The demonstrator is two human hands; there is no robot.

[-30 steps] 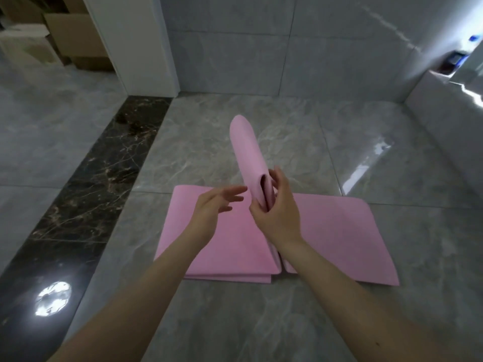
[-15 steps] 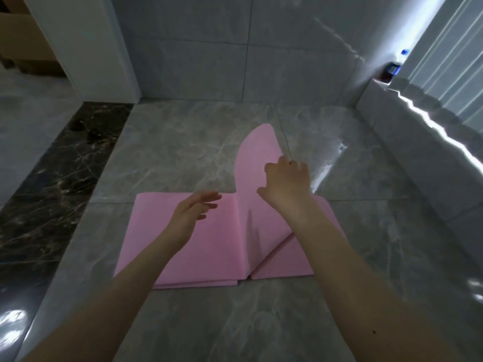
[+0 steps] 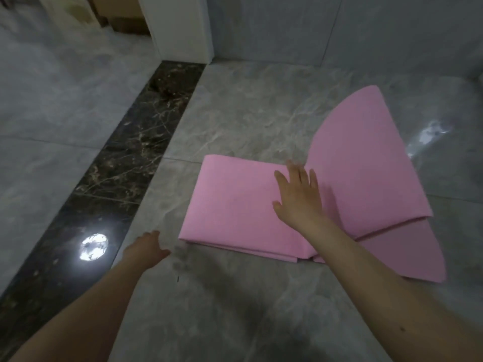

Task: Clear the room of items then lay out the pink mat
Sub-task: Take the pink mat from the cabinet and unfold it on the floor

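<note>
The pink mat (image 3: 235, 205) lies partly folded on the grey marble floor. Its left stack is flat, and a panel on the right arches up in a curve above another panel flat on the floor. My right hand (image 3: 298, 194) lies with straight, spread fingers on the flat stack, next to the fold where the raised panel starts. My left hand (image 3: 146, 248) hovers low over the floor just left of the mat's near left corner, fingers loose and blurred, holding nothing.
A dark marble strip (image 3: 125, 163) runs across the floor left of the mat. A white door frame (image 3: 180, 27) and a grey tiled wall (image 3: 339, 30) stand behind. Cardboard boxes (image 3: 122, 14) sit beyond the doorway.
My right hand let go of the raised panel and came down flat on the left stack. The panel swung over to the right. My left hand dropped off the mat toward the floor at its left.
</note>
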